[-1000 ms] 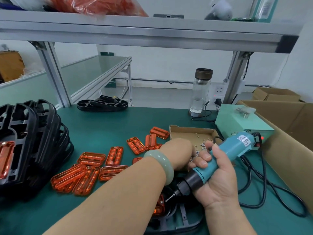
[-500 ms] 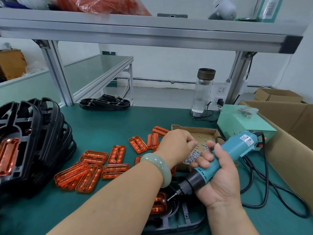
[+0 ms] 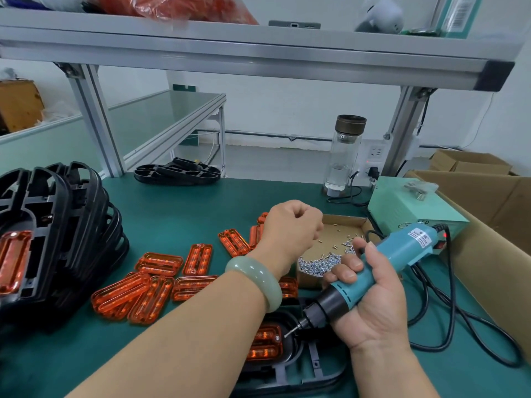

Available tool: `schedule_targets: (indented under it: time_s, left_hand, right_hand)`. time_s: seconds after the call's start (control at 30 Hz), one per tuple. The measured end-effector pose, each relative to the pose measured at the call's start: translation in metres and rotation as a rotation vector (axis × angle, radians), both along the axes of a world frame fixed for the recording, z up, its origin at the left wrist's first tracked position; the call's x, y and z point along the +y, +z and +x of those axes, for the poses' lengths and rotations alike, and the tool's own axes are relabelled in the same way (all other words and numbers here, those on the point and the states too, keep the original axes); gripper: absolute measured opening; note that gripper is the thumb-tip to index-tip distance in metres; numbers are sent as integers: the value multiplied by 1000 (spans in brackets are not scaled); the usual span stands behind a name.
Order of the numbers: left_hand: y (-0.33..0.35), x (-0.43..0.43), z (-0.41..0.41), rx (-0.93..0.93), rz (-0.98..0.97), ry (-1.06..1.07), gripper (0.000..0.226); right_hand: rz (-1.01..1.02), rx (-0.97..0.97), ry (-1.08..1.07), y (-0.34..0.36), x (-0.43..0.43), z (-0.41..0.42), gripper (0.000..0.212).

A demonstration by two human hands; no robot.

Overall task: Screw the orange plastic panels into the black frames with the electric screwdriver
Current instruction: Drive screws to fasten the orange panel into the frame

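My right hand (image 3: 370, 305) grips the teal electric screwdriver (image 3: 402, 248), tilted down to the left. Its bit tip hovers at the upper right corner of an orange panel (image 3: 265, 343) seated in a black frame (image 3: 304, 372) at the table's near edge; my left forearm hides part of both. My left hand (image 3: 290, 225) is curled into a fist, raised above the left side of the cardboard screw box (image 3: 342, 225). The fist hides the screws it holds. A heap of silver screws (image 3: 316, 262) lies in the box's near corner. Several loose orange panels (image 3: 138, 297) lie left of my arm.
A stack of black frames (image 3: 57, 225), one with an orange panel fitted, stands at the left. Another black frame (image 3: 176, 172) lies at the back. A green power unit (image 3: 402, 205), a glass bottle (image 3: 344, 156), the black cable (image 3: 454, 311) and a large carton (image 3: 488, 202) crowd the right.
My left hand has lifted out of the screw heap and moved up and back as a fist. The right hand and screwdriver have stayed over the panel.
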State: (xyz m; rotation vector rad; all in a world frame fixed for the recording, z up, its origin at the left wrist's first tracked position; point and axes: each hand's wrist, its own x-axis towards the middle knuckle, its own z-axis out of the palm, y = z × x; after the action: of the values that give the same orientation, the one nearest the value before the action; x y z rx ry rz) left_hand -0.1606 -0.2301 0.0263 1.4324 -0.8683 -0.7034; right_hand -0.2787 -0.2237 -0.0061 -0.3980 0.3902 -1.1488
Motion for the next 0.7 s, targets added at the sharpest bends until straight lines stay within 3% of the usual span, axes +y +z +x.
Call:
schedule_targets:
  time_s: [0.13,0.27,0.4,0.5,0.7]
  left_hand:
    - [4,21,4,183,-17,75,23]
    - [1,55,14,226,-31,47,15]
    - [-3,91,27,260,-67,62,27]
    - [-8,112,33,235,-85,108,38]
    - [-24,141,35,150,-81,156,40]
  right_hand:
    - [3,-3,-3,1,1,0,16]
    - [5,-13,-3,2,2,-1,14]
    - [-4,-8,-8,2,2,-1,11]
    - [-4,-6,-14,2,3,0,11]
    - [25,-21,-31,1,6,3,7]
